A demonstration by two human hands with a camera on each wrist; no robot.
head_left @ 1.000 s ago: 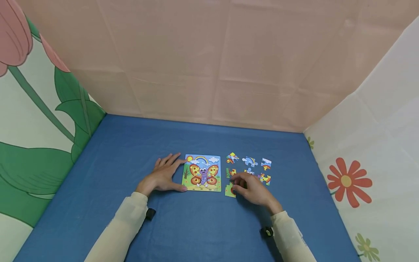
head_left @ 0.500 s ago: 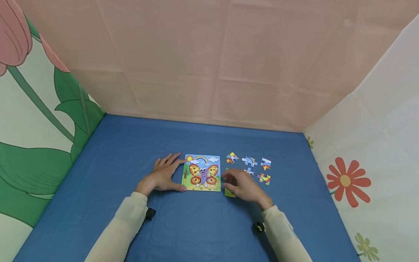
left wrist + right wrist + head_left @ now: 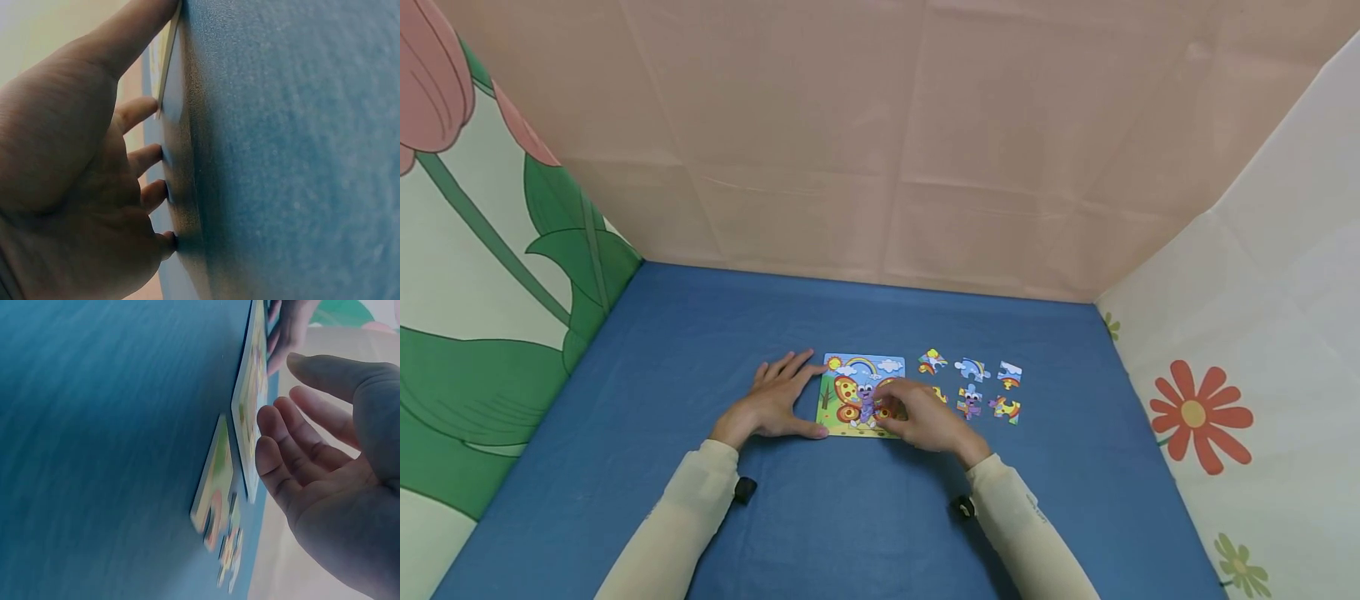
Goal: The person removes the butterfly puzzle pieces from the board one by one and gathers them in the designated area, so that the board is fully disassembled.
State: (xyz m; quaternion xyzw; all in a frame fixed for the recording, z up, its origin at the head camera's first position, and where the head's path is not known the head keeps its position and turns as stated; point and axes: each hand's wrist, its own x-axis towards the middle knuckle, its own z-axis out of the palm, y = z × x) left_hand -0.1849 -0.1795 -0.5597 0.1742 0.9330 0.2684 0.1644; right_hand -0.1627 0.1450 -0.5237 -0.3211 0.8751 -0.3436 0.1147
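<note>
A square butterfly puzzle board, its picture showing a rainbow and sun, lies flat on the blue cloth. My left hand rests spread at its left side, thumb at the near corner and index finger at the far one. Over the right part of the board is my right hand, covering some of the picture. In the right wrist view its fingers bend loosely, apart from the thumb, with nothing between them. Below that hand, a green-cornered puzzle piece lies beside the board; the head view hides it.
Right of the board lie several loose puzzle pieces, among them a rainbow piece, a purple butterfly-body piece and a yellow-orange piece. A beige backdrop and printed side panels enclose the blue-covered table.
My right hand has moved left from above the loose pieces to over the board's right part, uncovering the purple piece. The left hand and the board have stayed in place.
</note>
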